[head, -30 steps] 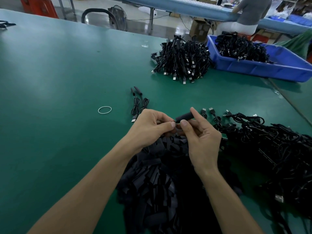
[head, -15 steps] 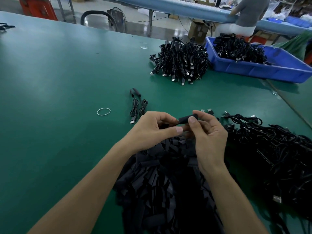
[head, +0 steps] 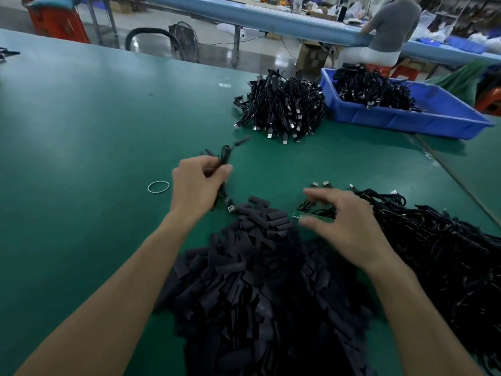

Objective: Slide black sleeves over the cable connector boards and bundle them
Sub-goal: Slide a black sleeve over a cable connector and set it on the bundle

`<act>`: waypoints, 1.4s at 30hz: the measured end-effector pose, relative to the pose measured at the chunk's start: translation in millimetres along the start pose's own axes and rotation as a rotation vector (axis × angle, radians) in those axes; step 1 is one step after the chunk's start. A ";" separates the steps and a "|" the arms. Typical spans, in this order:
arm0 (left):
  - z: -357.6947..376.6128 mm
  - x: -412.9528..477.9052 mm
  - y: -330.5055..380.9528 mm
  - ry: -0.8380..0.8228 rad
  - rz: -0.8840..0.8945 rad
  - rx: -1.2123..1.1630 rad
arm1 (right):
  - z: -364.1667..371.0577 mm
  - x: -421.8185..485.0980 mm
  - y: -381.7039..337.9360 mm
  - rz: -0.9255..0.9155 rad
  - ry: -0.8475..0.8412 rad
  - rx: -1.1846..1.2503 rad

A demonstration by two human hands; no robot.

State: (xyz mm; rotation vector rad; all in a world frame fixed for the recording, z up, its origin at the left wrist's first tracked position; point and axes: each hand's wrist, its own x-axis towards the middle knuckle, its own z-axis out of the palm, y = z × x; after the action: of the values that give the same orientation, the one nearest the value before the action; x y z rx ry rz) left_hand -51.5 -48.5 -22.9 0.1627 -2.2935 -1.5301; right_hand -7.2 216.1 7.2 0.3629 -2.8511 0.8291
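My left hand point(head: 200, 183) grips a few black cables point(head: 225, 154) above the green table; their sleeved ends stick up past my fingers and a USB plug point(head: 230, 208) hangs below. My right hand point(head: 344, 223) hovers with fingers loosely spread over a bare green connector board point(head: 298, 214), thumb touching it, at the edge of the tangled heap of unsleeved cables point(head: 433, 253). A big pile of black sleeves point(head: 257, 280) lies between my forearms.
A rubber band point(head: 158, 187) lies left of my left hand. Farther back sit a heap of bundled cables point(head: 284, 107) and a blue bin point(head: 406, 120) holding more. A person point(head: 390, 23) sits at the far bench.
My hands have parted. The left hand carried the sleeved cable left and away to the cables lying there and now holds them. The right hand moved right to a bare green board.
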 end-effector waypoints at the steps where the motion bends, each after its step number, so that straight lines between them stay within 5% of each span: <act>1: -0.2 7.8 -0.6 0.045 -0.013 0.012 | -3.0 -0.3 2.4 -0.013 -0.110 -0.117; 4: 1.9 29.7 -6.4 0.141 -0.073 0.044 | 0.0 -0.4 4.5 -0.002 -0.219 -0.279; 10: 12.0 40.0 -20.4 0.054 -0.201 0.256 | 5.7 6.7 10.1 -0.018 -0.046 -0.189; 14: 26.2 16.4 -7.3 0.024 0.027 0.533 | 1.8 13.7 15.3 0.012 -0.045 -0.128; 17: 46.9 -7.9 13.9 -0.178 0.292 0.232 | -2.8 22.9 18.7 0.036 -0.076 -0.031; 21: 78.3 -29.4 32.5 -0.566 0.173 -0.168 | -8.7 30.6 24.2 -0.015 -0.156 0.129; 26: 93.3 -32.5 28.2 -0.576 -0.050 -0.415 | -6.9 30.3 30.9 0.001 -0.134 0.297; 42: 100.0 -14.2 25.8 -0.862 -0.287 -0.723 | -20.3 47.6 45.6 0.100 -0.412 0.587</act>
State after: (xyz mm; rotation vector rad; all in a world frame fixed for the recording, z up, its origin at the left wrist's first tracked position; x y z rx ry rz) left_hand -72.6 52.7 -36.7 -0.4698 -2.0911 -2.8956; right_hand -63.7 255.4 11.0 0.5086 -2.9339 1.8050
